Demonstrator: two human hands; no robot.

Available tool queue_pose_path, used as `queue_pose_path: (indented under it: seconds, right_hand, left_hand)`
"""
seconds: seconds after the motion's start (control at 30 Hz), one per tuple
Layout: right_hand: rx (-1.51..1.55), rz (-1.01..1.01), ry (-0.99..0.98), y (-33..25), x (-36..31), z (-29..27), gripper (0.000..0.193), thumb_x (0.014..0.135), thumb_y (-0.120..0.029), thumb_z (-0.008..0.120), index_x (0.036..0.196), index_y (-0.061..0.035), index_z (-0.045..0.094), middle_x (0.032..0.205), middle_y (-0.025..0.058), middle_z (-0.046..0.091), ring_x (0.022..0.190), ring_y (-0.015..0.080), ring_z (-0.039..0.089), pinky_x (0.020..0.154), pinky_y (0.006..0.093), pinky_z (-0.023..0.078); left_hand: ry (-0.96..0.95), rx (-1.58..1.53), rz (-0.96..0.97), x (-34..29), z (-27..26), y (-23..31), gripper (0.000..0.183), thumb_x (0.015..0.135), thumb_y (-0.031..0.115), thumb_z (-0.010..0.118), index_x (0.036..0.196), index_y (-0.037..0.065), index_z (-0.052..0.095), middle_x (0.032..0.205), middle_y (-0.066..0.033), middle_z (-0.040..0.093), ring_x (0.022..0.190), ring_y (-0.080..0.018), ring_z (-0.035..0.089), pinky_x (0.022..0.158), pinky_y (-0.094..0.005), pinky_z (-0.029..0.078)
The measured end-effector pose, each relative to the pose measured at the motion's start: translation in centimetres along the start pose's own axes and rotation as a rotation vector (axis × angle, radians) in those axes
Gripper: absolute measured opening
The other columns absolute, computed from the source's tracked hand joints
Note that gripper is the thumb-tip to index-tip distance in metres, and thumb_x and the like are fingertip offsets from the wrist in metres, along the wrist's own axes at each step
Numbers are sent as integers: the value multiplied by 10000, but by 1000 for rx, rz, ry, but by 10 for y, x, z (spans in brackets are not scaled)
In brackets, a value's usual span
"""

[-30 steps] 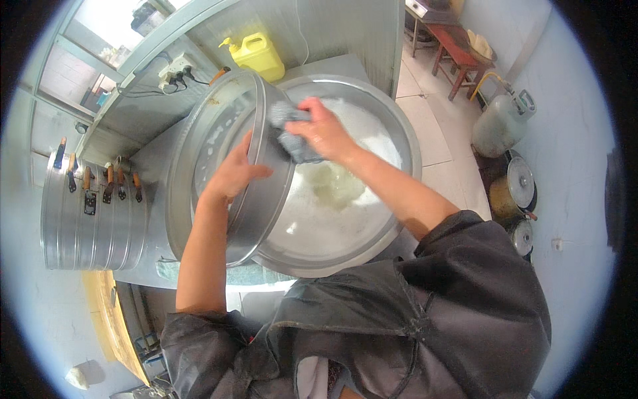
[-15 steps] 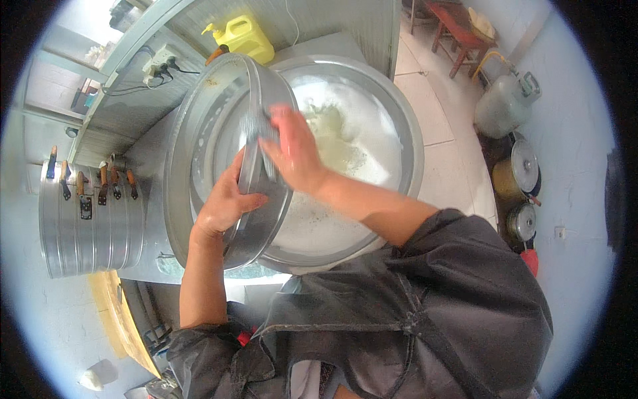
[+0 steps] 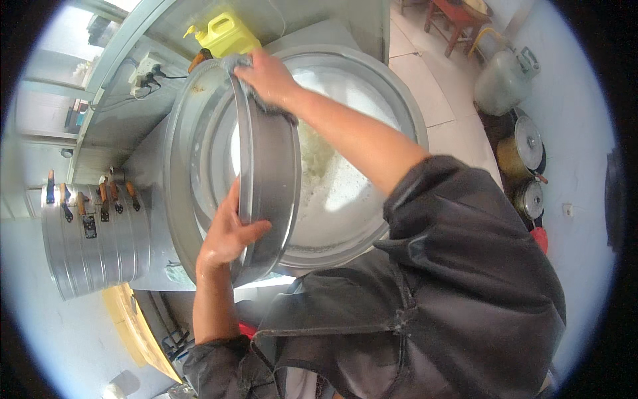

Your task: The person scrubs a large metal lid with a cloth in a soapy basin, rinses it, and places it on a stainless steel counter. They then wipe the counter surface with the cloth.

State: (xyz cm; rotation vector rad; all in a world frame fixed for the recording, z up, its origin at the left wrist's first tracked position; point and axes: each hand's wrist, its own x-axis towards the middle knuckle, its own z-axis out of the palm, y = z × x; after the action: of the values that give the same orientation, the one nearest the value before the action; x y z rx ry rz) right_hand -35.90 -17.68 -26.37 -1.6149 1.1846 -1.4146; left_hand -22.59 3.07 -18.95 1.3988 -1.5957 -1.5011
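Upper-left window (image 3: 72, 25) glaring; fisheye-bent edges; black corners

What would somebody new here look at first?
Probably the big round metal vessel, tilted over a wide basin of sudsy water; the left hand holds its near side, the right hand a grey cloth at its far edge. Next, perhaps the yellow jug behind it.

The right hand (image 3: 267, 78) covers part of the grey rag (image 3: 264, 102), so its full shape can't be told. The metal ring (image 3: 272, 173) hides the basin's (image 3: 407, 100) left side and, at the bench's (image 3: 156, 146) near edge, most of a greenish cloth (image 3: 175, 274). The top edge crops the red stool (image 3: 457, 18). Small things by the window (image 3: 50, 106) are too blurred to name.
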Motion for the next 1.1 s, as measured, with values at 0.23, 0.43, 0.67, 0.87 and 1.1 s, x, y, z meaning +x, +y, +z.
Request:
queue_pose_path:
  seconds: [0.23, 0.43, 0.67, 0.87, 1.1]
  right_hand:
    - [519, 558, -352, 89, 45, 2, 462, 772, -187, 529, 1169, 49, 517, 1047, 203, 612, 897, 279, 613, 788, 410, 494]
    - [1355, 877, -201, 35, -73, -42, 239, 863, -147, 462, 991, 16, 581, 872, 147, 626, 789, 263, 641, 701, 441, 538]
    - [302, 559, -320, 12, -156, -48, 346, 804, -237, 630, 1001, 42, 571, 994, 206, 590, 929, 294, 589, 819, 474, 480]
    - [-1028, -362, -853, 33, -191, -68, 318, 765, -86, 584, 1049, 56, 564, 1031, 220, 572, 962, 307, 564, 866, 411, 465]
    - [-889, 193, -955, 81, -145, -65, 332, 786, -26, 523, 1117, -24, 547, 963, 163, 611, 889, 253, 601, 752, 366, 493]
  left_hand:
    - [-10, -38, 26, -4, 3, -6, 828, 599, -85, 597, 1375, -45, 311, 1282, -109, 474, 1201, -184, 416, 1034, -300, 269]
    - [84, 58, 77, 28, -3, 9, 785, 554, 14, 666, 1301, -22, 425, 1164, -92, 549, 1072, -203, 507, 971, -316, 353]
    - [95, 27, 43, 69, -17, 15, 751, 607, 47, 664, 1316, 15, 422, 1125, -98, 566, 1015, -195, 525, 925, -304, 390]
    - [38, 120, 62, 41, -32, 22, 800, 633, 52, 684, 1367, 35, 365, 1209, -112, 526, 1039, -197, 512, 868, -301, 439]
    - [-71, 310, -109, -31, -43, -13, 800, 673, -33, 637, 1402, 56, 320, 1280, -115, 494, 1160, -205, 467, 998, -312, 354]
